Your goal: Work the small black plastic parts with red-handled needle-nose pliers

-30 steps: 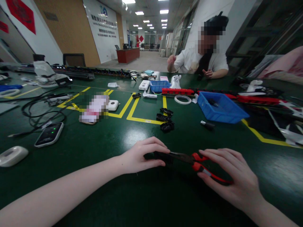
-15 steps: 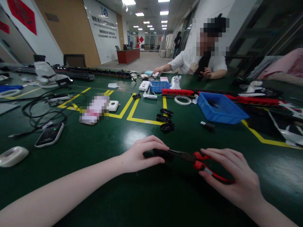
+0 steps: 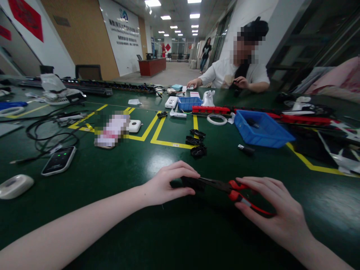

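Observation:
On the dark green table (image 3: 118, 176) my left hand (image 3: 165, 185) pinches a small black part (image 3: 189, 182) between thumb and fingers. My right hand (image 3: 274, 210) is wrapped round the red handles of a pair of pliers (image 3: 239, 195). The dark jaws of the pliers reach left into the black part. Both hands rest low on the table near its front edge.
Three black connectors (image 3: 197, 141) lie just beyond my hands, a blue bin (image 3: 263, 129) and a black plug (image 3: 246, 149) to the right. A phone (image 3: 59, 160), cables (image 3: 47, 131) and a white pod (image 3: 15, 185) sit left. A person (image 3: 239, 75) sits across.
My hands and the pliers have barely shifted. The person across lowered a raised hand to the table, and another person appeared walking in the far hall.

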The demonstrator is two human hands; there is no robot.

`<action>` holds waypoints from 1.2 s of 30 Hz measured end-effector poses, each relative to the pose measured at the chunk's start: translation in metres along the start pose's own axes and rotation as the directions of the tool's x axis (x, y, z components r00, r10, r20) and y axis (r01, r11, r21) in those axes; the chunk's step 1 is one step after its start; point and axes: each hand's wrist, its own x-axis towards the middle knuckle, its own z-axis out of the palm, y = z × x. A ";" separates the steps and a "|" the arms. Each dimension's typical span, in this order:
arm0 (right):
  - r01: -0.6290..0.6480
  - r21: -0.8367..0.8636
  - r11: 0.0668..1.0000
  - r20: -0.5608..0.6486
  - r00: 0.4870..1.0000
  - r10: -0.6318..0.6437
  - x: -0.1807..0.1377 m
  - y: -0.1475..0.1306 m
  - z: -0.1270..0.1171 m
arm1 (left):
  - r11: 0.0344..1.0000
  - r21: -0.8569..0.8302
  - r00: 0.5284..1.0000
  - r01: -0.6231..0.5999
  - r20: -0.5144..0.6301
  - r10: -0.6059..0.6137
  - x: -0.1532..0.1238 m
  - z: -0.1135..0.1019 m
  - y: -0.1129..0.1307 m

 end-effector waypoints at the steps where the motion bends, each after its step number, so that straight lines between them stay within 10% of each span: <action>1: -0.003 0.003 1.000 0.001 1.000 0.003 0.000 0.000 0.000 | 1.000 -0.001 1.000 -0.003 -0.005 0.003 0.000 0.000 0.000; 21: 0.060 -0.065 0.996 0.008 0.998 -0.060 -0.008 0.011 0.004 | 0.962 -0.134 0.972 0.236 0.023 -0.235 0.005 -0.001 0.000; 36: 0.083 -0.066 0.994 0.035 0.996 -0.080 -0.006 0.013 0.003 | 0.988 -0.006 0.984 0.155 0.091 -0.154 0.004 -0.002 -0.001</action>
